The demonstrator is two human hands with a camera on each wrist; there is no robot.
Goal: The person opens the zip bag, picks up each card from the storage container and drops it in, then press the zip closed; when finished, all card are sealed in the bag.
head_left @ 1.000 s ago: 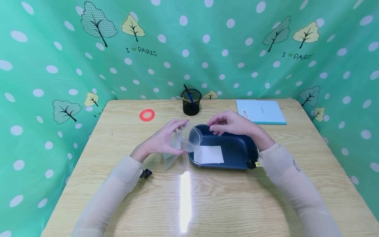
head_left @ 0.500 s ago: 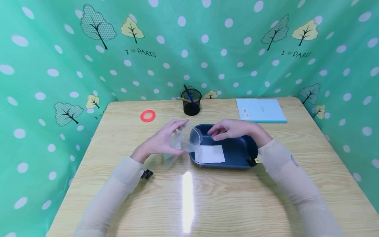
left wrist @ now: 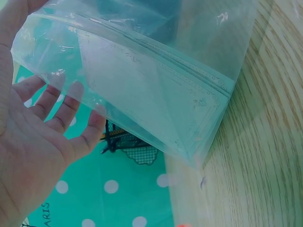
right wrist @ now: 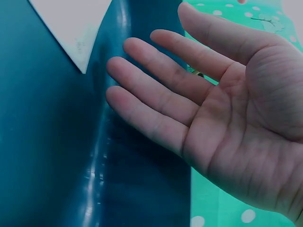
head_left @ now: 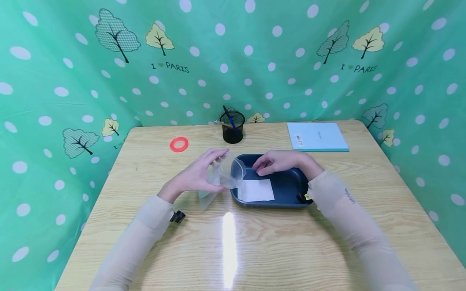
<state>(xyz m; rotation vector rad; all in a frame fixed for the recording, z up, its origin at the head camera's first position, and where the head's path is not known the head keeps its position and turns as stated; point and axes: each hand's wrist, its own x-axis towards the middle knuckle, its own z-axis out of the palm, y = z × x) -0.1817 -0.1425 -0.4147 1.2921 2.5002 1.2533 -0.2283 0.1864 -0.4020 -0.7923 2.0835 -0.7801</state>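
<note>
In the head view my left hand (head_left: pixel 198 171) grips a clear plastic bag (head_left: pixel 233 167) by its sides, and the bag's mouth gapes toward the right. Several pale cards (left wrist: pixel 142 82) with printed decorative borders lie inside the bag in the left wrist view. A dark blue tray (head_left: pixel 289 188) stands just right of the bag, with white paper cards (head_left: pixel 257 190) in its left part. Over the back of this tray hovers my right hand (head_left: pixel 278 161). Its fingers are relaxed and hold nothing in the right wrist view, near the corner of a white card (right wrist: pixel 78 35).
Behind the tray stands a black mesh pen holder (head_left: pixel 233 128) with pens. A red ring (head_left: pixel 179 144) lies at the back left, and a light blue notebook (head_left: pixel 317 136) at the back right. A green dotted curtain (head_left: pixel 233 60) surrounds the wooden table (head_left: pixel 276 246).
My right hand has lowered a little into the tray's back part. The left hand keeps its hold on the plastic bag, nearly in place. The head view has shifted slightly.
</note>
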